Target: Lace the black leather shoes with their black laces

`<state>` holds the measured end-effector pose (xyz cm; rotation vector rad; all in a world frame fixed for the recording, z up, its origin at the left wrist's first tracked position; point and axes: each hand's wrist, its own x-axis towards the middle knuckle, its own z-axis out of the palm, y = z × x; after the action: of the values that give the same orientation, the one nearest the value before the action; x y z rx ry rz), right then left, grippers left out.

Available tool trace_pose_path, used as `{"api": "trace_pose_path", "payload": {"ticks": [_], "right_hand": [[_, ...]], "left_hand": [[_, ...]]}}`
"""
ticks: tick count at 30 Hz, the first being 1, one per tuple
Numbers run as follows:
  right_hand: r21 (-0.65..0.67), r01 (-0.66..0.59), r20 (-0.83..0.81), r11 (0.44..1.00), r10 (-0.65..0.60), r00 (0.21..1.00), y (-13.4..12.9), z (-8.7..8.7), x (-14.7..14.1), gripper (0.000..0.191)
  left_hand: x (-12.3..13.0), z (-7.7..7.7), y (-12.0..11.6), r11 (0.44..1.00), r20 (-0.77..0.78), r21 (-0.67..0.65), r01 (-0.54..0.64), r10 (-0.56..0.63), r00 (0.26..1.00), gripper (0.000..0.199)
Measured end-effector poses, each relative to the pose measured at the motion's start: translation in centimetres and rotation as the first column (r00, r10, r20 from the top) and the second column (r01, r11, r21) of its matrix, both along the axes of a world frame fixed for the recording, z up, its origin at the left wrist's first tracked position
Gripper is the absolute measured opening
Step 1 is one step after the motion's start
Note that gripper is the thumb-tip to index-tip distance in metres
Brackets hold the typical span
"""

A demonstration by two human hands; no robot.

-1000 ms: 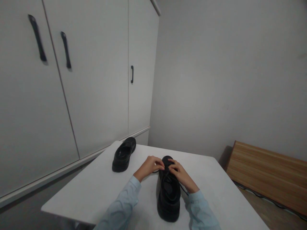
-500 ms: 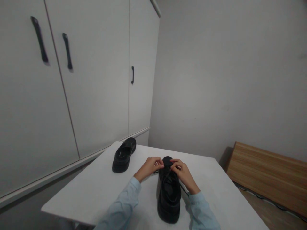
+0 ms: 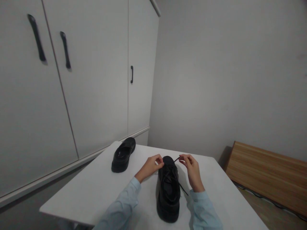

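A black lace-up shoe (image 3: 168, 209) stands on the white table (image 3: 100, 191), its toe pointing away from me. My right hand (image 3: 193, 169) is off the shoe's right side, pinching a black shoelace (image 3: 177, 159) that runs taut from near the toe. Another lace end trails from the shoe's right side onto the table, below that hand. At the left of the toe, my left hand (image 3: 151, 165) has its thumb and forefinger closed against the shoe's edge; what lies between those fingertips is hidden.
A second black shoe (image 3: 122, 156) sits at the table's far left. Behind it rises a white wardrobe (image 3: 100, 80) with dark handles. A wood-grain board (image 3: 266, 179) leans by the grey wall on the right, with a cable along its lower edge.
My right hand has moved right, away from the toe, drawing a shoelace out with it. My left hand stays almost where it was, beside the toe.
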<state>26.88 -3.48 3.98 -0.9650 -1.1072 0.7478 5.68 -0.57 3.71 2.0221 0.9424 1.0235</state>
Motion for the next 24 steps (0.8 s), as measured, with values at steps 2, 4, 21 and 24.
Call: {"api": "trace_pose_path", "payload": {"ticks": [2, 4, 21, 24], "right_hand": [[0.028, 0.014, -0.087, 1.0, -0.012, 0.996, -0.1, 0.2, 0.4, 0.027], [0.059, 0.032, -0.174, 0.998, -0.021, 0.985, -0.2, 0.5, 0.7, 0.026], [0.221, 0.063, -0.388, 0.973, 0.028, 0.921, -1.6, 2.1, 2.6, 0.023], [0.246, 0.096, -0.393, 0.965, 0.009, 0.92, -1.8, 2.5, 2.9, 0.022]], "left_hand": [[0.3, 0.0, -0.2, 1.0, 0.021, 0.009, 0.013, -0.013, 1.0, 0.009], [0.7, 0.0, -0.4, 0.999, 0.039, 0.03, 0.028, -0.03, 0.999, 0.01], [1.2, 0.3, -1.4, 0.97, -0.032, 0.11, 0.216, -0.214, 0.976, 0.046], [1.1, 0.4, -1.5, 0.966, -0.047, 0.132, 0.224, -0.219, 0.974, 0.039]]}}
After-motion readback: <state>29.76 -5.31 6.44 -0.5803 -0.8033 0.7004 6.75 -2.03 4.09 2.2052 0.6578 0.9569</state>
